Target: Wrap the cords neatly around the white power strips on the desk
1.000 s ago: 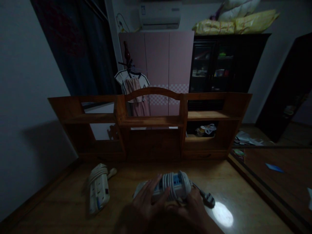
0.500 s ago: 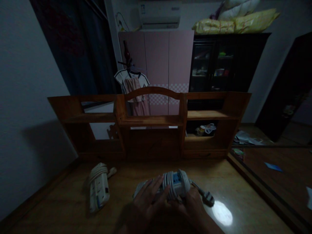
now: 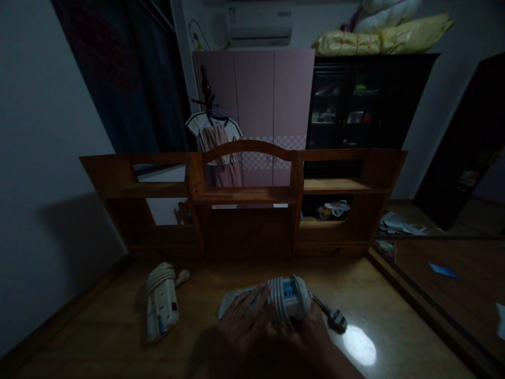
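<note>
A white power strip [image 3: 286, 300] with its cable wound round it lies on the wooden desk [image 3: 98, 331] in front of me. My left hand [image 3: 240, 329] rests on its left part with fingers spread over it. My right hand [image 3: 307, 334] grips its near right side, fingers curled against the coil. The strip's dark plug [image 3: 335, 319] lies on the desk just right of my right hand. The room is dim and fine detail is hard to see.
A second white power strip with wound cable [image 3: 161, 300] lies on the desk to the left. A wooden shelf unit [image 3: 244, 197] stands along the desk's back edge. A bright light spot [image 3: 359, 347] shines on the desk at right.
The wound power strip has shifted slightly, and my left fingers have slid a little further over it. My right hand stays on its near side.
</note>
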`<state>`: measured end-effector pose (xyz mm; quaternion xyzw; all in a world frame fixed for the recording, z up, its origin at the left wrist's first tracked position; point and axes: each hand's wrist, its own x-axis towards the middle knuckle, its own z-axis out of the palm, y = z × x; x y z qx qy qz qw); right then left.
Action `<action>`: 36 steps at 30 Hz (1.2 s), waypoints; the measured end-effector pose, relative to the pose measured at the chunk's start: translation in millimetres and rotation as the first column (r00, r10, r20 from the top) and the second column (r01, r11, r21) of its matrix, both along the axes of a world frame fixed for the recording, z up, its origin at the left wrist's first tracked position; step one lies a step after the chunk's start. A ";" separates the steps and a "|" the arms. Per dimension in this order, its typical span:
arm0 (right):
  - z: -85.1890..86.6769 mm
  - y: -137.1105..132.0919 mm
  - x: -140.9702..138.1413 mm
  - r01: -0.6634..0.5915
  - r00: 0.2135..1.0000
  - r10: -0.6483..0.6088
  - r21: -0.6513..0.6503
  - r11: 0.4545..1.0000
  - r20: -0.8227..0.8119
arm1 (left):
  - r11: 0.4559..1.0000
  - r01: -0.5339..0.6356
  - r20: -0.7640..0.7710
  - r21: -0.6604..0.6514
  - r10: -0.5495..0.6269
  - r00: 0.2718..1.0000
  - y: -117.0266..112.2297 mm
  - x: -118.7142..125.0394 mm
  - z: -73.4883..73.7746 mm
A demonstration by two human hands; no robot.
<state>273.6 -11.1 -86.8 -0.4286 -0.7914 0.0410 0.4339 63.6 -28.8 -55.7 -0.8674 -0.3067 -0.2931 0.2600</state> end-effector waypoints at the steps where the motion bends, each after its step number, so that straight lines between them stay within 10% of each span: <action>1: 0.7 0.0 -0.7 0.005 1.000 -0.005 0.002 1.000 0.002 | 1.000 -0.014 -0.011 -0.005 0.014 1.000 0.1 -0.3 0.4; 7: -2.6 4.5 -0.2 0.042 0.999 -0.040 0.106 0.993 -0.022 | 0.993 -0.100 0.062 -0.070 0.104 0.993 10.0 -2.3 -7.7; 11: 11.1 5.2 0.3 -0.036 0.987 0.008 -0.180 0.983 -0.157 | 0.978 -0.105 0.222 -0.182 0.145 0.964 17.5 0.7 -14.9; 17: 62.2 -3.1 -8.1 -0.572 0.739 0.064 -0.574 0.586 -0.670 | 0.841 0.030 0.599 -0.540 0.360 0.715 27.7 1.2 -1.4; 22: 104.6 -17.6 -18.3 -0.660 0.734 0.250 -0.578 0.479 -0.631 | 0.622 0.330 0.688 -0.710 0.515 0.511 22.5 -6.8 12.9; 25: 123.0 -19.1 -14.4 -0.572 0.820 0.366 -0.627 0.529 -0.439 | 0.630 0.342 0.714 -0.697 0.562 0.418 16.4 -17.9 20.0; 31: 146.6 7.5 36.5 -0.306 0.951 0.286 -0.499 0.811 -0.118 | 0.679 0.200 0.708 -0.706 0.666 0.235 17.4 -68.7 25.2; 36: 155.4 8.4 62.0 -0.240 0.967 0.254 -0.336 0.911 0.000 | 0.662 0.114 0.662 -0.741 0.692 0.286 17.9 -90.6 23.7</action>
